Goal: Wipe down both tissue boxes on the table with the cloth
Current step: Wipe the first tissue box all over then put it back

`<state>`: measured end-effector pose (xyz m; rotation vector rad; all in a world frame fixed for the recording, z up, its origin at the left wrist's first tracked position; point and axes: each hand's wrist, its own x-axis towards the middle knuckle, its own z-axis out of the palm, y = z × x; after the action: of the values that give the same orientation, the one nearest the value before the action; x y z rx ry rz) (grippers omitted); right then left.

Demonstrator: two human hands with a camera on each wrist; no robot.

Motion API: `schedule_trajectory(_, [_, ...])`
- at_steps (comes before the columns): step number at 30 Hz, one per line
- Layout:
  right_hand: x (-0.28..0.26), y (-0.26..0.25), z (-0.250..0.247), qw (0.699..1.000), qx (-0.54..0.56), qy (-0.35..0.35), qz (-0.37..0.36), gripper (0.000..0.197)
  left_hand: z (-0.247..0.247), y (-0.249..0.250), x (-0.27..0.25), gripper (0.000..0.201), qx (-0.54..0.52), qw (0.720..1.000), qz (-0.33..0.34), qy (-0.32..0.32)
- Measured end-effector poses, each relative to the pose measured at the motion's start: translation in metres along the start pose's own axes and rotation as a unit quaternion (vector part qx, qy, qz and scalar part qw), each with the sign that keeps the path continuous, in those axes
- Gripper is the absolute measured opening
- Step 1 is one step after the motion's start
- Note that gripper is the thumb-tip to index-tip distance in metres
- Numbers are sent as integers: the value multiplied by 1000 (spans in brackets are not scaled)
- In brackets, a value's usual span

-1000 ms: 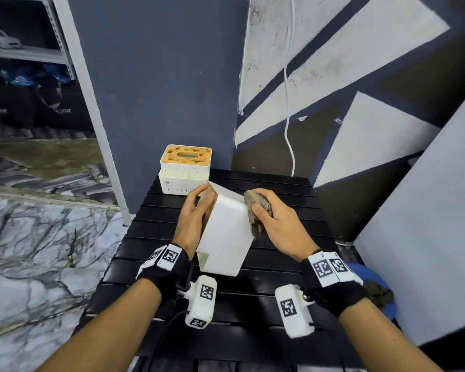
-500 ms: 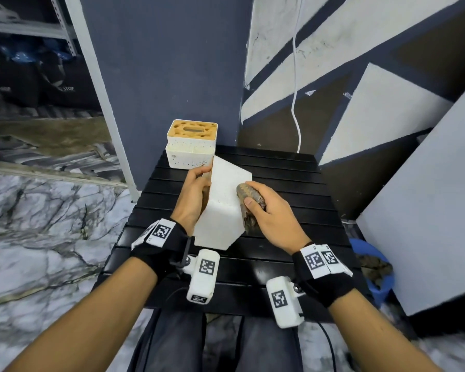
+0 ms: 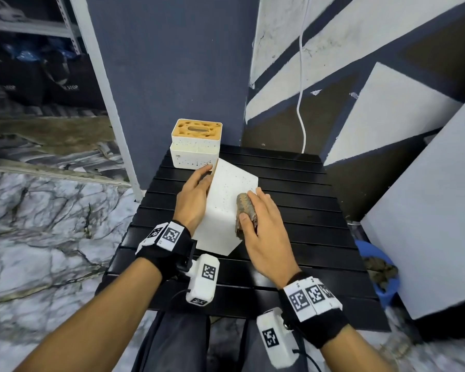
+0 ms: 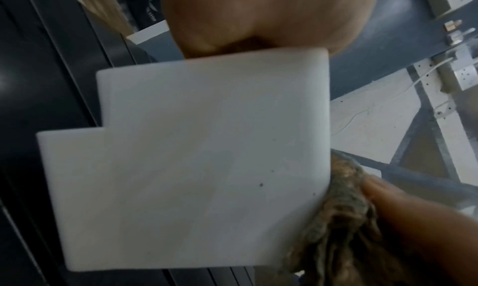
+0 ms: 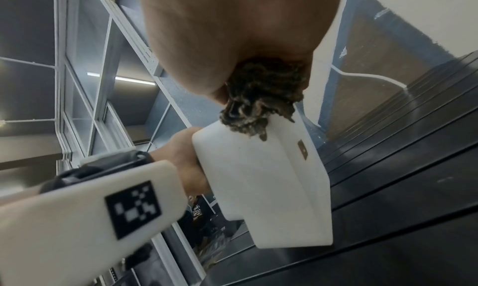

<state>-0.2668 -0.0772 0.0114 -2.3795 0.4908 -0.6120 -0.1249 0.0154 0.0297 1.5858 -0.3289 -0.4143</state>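
The tilted white speckled plastic tissue box (image 3: 227, 208) is gripped by the left hand (image 3: 193, 196), while a bunched brown cloth (image 3: 245, 210) is clutched by the right hand (image 3: 265, 232) at the box's 3 o'clock face. If wiping pressure outweighs the one-sided grip, the box could be pushed over onto the black slatted tabletop (image 3: 301, 210), or into the second white box with the orange top (image 3: 196, 145) at 12 o'clock.

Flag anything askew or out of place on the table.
The white tissue box is off its base, tilted in the left hand while the right hand rubs the cloth on it. The other box stands upright.

Smooth matt white plastic tissue box (image 3: 227, 210); rough, nubbly brown cloth (image 3: 246, 212).
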Motion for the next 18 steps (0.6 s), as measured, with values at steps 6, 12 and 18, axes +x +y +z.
schedule_trajectory(6, [31,3,-4,999,-10,-26,20,47,9,-4,7,49,-28,999,-1,-38])
schedule_trajectory(12, [104,18,-11,997,-22,-46,54,44,18,-5,10,35,-5,1000,14,-23])
schedule_trajectory(18, [57,9,-12,999,-8,-38,21,45,17,-9,10,30,-17,999,35,-9])
